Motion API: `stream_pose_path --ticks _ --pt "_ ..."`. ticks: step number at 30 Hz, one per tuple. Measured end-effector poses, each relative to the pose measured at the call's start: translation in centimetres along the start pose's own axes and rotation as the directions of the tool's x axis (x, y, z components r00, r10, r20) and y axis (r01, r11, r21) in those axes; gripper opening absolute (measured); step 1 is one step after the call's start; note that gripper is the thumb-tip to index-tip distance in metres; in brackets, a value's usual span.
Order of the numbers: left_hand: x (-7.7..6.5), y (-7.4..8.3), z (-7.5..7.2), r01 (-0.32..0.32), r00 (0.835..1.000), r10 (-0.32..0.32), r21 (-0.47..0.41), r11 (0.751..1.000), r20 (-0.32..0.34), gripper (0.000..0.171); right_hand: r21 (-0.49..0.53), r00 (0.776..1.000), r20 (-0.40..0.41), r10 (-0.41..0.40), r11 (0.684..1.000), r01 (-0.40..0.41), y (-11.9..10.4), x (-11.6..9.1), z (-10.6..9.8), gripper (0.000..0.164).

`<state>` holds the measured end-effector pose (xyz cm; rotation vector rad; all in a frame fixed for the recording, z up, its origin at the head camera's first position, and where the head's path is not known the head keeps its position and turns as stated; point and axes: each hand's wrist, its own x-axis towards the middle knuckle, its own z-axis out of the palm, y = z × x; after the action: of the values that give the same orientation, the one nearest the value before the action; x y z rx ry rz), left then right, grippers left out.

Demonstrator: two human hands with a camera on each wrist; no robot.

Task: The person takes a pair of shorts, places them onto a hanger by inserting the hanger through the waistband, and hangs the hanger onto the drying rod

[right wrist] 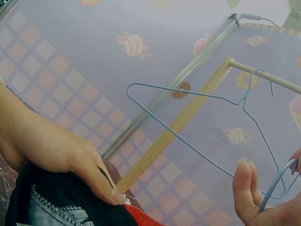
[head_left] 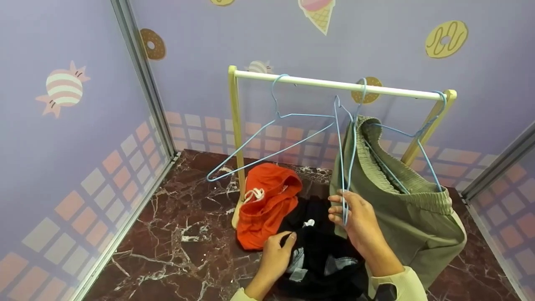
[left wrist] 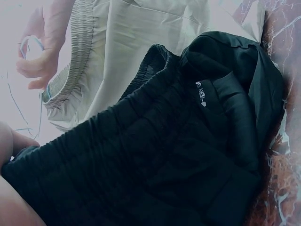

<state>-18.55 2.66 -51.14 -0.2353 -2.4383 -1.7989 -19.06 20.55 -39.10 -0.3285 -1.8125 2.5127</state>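
While pinching a black cloth garment [head_left: 319, 246] in the left hand [head_left: 277, 253], gripping, farther right, a near-to-far triangular blue wire hanger [head_left: 355, 133] in the right hand [head_left: 363, 217].

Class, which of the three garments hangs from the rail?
The green garment, on a blue hanger at the right end of the rail. The red garment lies on the floor; the left hand pinches the black garment.

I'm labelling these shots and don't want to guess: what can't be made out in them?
White lettering on the black cloth garment: left wrist view, partly lost at a fold.
Foot of the pale wooden rack post at right: head view, hidden behind the olive-green cloth garment.
Left hand: left wrist view, mostly cut off by the left edge.
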Motion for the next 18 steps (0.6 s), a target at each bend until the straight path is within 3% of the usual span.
stream_pose_path --ticks 18 --pt "0.13 0.00 -0.31 -0.025 1.000 0.025 0.029 0.999 0.002 0.022 0.027 0.999 -0.004 -0.053 0.998 0.053 0.48 -0.44 -0.89 0.020"
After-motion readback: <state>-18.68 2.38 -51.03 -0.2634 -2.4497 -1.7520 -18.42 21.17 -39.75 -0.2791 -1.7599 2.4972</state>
